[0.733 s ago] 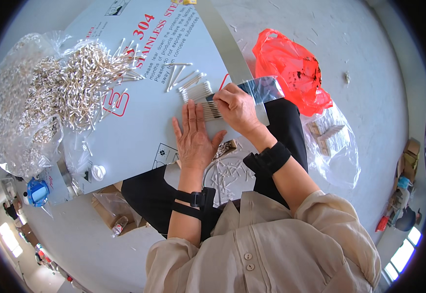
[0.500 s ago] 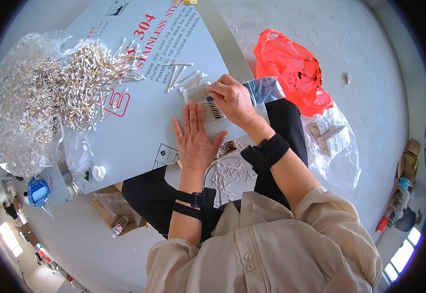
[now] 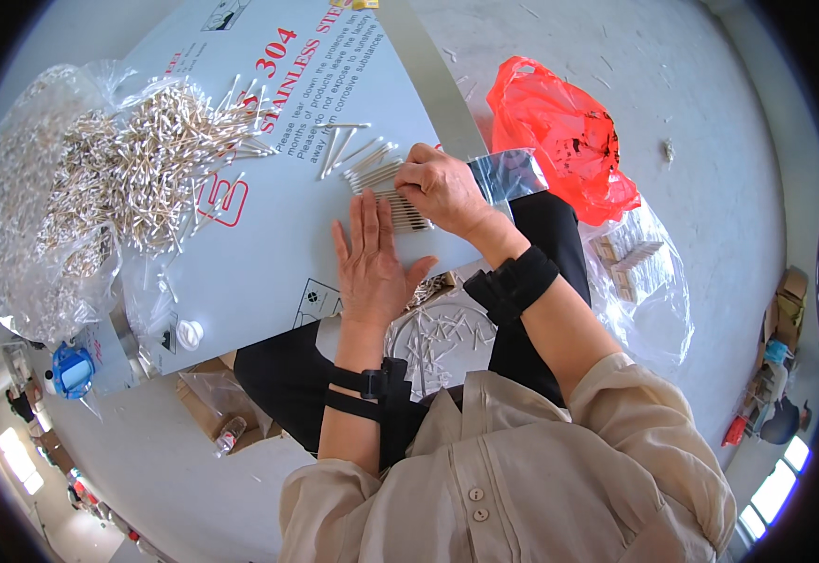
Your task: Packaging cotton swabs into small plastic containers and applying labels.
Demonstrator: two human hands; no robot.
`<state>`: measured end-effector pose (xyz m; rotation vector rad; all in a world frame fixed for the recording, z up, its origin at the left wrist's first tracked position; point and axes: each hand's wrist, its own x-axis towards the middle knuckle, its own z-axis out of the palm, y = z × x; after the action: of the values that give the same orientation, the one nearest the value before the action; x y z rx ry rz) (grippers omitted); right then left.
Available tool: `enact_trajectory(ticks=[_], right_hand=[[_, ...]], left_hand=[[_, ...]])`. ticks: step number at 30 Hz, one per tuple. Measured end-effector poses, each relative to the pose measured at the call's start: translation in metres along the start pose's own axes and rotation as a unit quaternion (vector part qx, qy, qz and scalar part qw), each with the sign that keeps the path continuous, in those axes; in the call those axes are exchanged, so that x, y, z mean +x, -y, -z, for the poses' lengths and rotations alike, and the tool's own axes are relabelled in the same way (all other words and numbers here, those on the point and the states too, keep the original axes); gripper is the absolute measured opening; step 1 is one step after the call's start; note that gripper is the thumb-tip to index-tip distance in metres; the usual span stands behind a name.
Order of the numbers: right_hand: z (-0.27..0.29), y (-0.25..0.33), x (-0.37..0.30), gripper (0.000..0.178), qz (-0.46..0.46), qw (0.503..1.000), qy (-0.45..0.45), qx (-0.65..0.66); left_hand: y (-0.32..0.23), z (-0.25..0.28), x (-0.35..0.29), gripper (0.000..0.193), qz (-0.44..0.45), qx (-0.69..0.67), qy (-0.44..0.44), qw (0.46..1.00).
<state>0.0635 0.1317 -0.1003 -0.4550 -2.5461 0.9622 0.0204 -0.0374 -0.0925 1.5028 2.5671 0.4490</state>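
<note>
A row of cotton swabs (image 3: pixel 409 216) lies side by side on the blue-grey sheet-covered table (image 3: pixel 278 249). My left hand (image 3: pixel 372 272) rests flat with its fingers stretched out, the fingertips touching the left ends of the row. Over the right part of the row, my right hand (image 3: pixel 449 195) is closed, with thumb and fingers bent together; whatever its fingertips hold is hidden. More swabs (image 3: pixel 372 171) lie just above the row, and a few loose ones (image 3: pixel 338 148) are scattered beyond them. A shiny clear film strip (image 3: pixel 511 175) sticks out to the right of my right hand.
A large heap of cotton swabs (image 3: pixel 137 169) spills from a clear bag at the left. Beyond the table's right edge are a red plastic bag (image 3: pixel 550 122) and a clear bag of packs (image 3: pixel 639 272). Dropped swabs (image 3: pixel 442 338) lie between my knees.
My right hand has shifted very slightly left along the row, its fingers curling more. My left hand has moved a touch left and stays flat.
</note>
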Motion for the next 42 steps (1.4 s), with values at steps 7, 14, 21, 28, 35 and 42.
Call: enact_trajectory(ticks=[7,14,21,28,35,42], right_hand=[[0.007,-0.007,0.021,0.005,-0.012,0.998,0.046,0.038],[0.006,-0.015,0.031,0.01,0.01,1.0,-0.011,-0.027],[0.041,-0.004,-0.022,0.067,0.05,0.992,0.106,0.056],[0.035,-0.002,-0.029,0.065,0.052,0.992,0.105,-0.039],[0.03,-0.001,-0.029,0.051,-0.016,0.997,0.038,0.063],[-0.014,0.014,-0.041,0.031,-0.17,0.862,-0.18,0.443]], left_hand=[[0.007,0.0,0.005,0.093,-0.035,-0.003,0.004,0.999],[0.002,-0.001,0.006,0.086,-0.023,0.004,0.005,1.0],[0.003,0.0,0.006,0.085,-0.015,0.007,0.005,1.0],[0.003,-0.001,0.008,0.088,-0.022,0.006,0.01,1.0],[-0.007,-0.008,0.003,0.082,0.002,-0.001,-0.017,1.0],[0.007,-0.013,0.018,0.054,0.035,-0.242,-0.23,0.942]])
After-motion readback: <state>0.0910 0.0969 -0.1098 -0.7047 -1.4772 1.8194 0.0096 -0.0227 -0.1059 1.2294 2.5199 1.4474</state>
